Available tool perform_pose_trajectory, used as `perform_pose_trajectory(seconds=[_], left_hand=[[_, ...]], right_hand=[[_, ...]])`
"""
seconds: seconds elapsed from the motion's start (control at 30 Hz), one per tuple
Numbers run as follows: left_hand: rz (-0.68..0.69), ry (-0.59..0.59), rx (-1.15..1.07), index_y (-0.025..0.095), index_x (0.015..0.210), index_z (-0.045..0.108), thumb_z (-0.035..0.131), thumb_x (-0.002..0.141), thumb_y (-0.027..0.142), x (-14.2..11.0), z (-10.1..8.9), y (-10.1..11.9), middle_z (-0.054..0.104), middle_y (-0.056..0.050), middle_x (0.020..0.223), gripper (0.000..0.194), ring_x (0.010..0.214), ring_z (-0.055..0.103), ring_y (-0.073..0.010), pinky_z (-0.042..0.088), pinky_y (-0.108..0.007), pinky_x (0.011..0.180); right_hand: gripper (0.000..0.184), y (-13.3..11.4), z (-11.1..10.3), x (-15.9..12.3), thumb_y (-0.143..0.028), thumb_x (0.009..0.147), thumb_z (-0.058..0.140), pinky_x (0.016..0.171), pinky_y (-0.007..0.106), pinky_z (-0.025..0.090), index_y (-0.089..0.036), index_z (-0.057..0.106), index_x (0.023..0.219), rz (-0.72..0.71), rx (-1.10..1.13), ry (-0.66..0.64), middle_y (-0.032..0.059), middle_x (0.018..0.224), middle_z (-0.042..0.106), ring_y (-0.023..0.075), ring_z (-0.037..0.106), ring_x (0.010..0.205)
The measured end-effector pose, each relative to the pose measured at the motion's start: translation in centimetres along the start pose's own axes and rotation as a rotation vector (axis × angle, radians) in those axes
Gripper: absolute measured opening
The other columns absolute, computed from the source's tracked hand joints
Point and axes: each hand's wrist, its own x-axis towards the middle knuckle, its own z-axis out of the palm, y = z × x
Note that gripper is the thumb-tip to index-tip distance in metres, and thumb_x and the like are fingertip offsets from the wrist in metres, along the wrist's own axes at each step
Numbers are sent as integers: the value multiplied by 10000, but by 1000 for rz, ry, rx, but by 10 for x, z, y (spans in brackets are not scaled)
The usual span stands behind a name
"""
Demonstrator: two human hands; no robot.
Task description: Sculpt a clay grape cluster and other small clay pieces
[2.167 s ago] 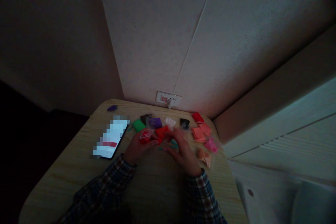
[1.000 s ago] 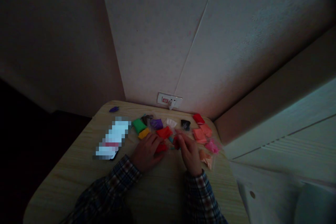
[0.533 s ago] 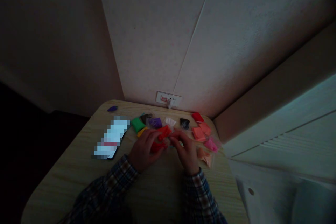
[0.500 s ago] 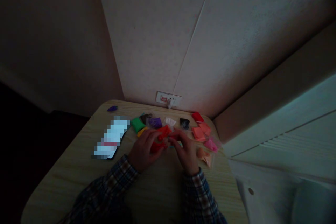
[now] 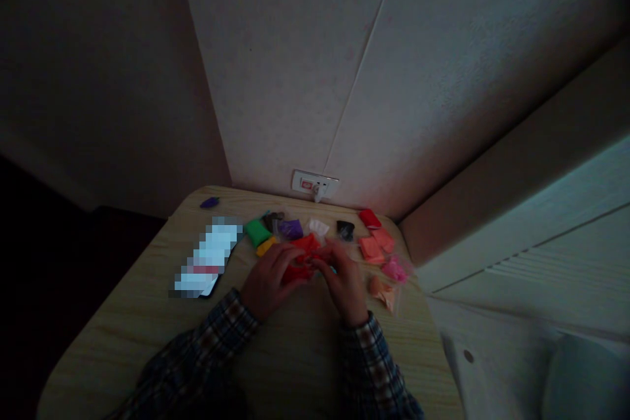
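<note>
The scene is dim. My left hand [image 5: 268,281] curls its fingers round a red clay packet [image 5: 295,272] just above the wooden table [image 5: 147,315]. My right hand [image 5: 344,282] meets it from the right, fingertips pinched on the same red packet. Behind the hands lie small clay packets: green [image 5: 255,231], yellow [image 5: 266,247], purple [image 5: 292,230], white [image 5: 318,228], black [image 5: 345,230] and another red one [image 5: 308,244]. Both sleeves are plaid.
A lit phone [image 5: 209,262] lies left of the hands. More packets sit to the right: red [image 5: 369,218], orange [image 5: 373,249], pink [image 5: 394,269], peach [image 5: 381,290]. A small purple piece [image 5: 209,202] is at the far left corner. A wall socket [image 5: 315,184] sits behind the table.
My hands have drawn together over the red packet; the left hand lifted off the table to grip it, and the right hand's pinch shifted left onto it.
</note>
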Motion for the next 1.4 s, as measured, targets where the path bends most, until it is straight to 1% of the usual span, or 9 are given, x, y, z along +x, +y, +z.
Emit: perform_pose_trajectory(seconds=[0.2,0.33,0.4,0.57,0.8,0.9,1.0,1.23,1.4], left_hand=[[-5,-15,-1,185,1095,558,575,852,277,-1,-1,-1,635,-99,1021,260,960,597,-244,507,-397,858],[30,23,33,172,978,603,501,892,228,-1,-1,-1,659,-86,910,145,867,620,-222,529,-354,796],[42,46,45,162,948,610,483,901,218,-1,-2,-1,661,-88,886,147,845,626,-215,534,-339,780],[76,46,34,160,1033,611,490,904,244,-1,-2,0,668,-89,913,195,851,631,-205,536,-328,784],[62,100,-31,154,885,626,514,877,175,2,-6,7,647,-78,842,114,781,619,-182,527,-279,716],[15,97,-78,161,834,599,477,864,131,4,-11,9,629,-54,789,129,743,603,-168,508,-267,688],[-83,101,-129,167,806,594,470,869,178,5,-14,7,645,-33,731,140,681,607,-159,499,-260,650],[-341,107,-347,169,853,715,596,800,265,6,-8,-6,756,-70,862,162,777,697,-200,547,-281,733],[-504,152,-513,166,718,697,708,672,274,7,-6,-10,738,-45,740,118,692,685,-197,552,-274,647]], right_hand=[[156,-4,5,-1,-308,850,569,607,282,496,-210,602,733,-22,-11,-62,6,675,663,165,629,629],[206,-3,8,-1,-359,842,580,597,269,485,-200,626,719,-16,-34,-92,10,672,666,162,621,632],[222,-2,9,-1,-375,843,575,588,261,473,-197,633,724,-19,-47,-103,10,668,662,159,613,634],[295,-3,11,-1,-415,866,529,583,256,435,-184,602,698,-55,-98,-145,5,638,618,148,577,612],[342,-6,9,-4,-389,915,439,577,260,392,-183,599,694,-100,-197,-130,17,645,610,155,559,614],[363,-6,8,-4,-361,941,379,607,264,395,-179,606,724,-118,-200,-109,27,673,615,160,570,655],[382,-5,8,-4,-356,951,354,637,262,411,-177,614,736,-108,-166,-84,29,696,628,153,575,665],[407,-3,8,-6,-359,953,348,610,260,408,-177,620,711,-104,-177,-28,29,666,628,150,576,635],[401,-3,8,-4,-342,957,345,608,258,399,-177,610,705,-115,-183,-23,29,673,629,146,574,637]])
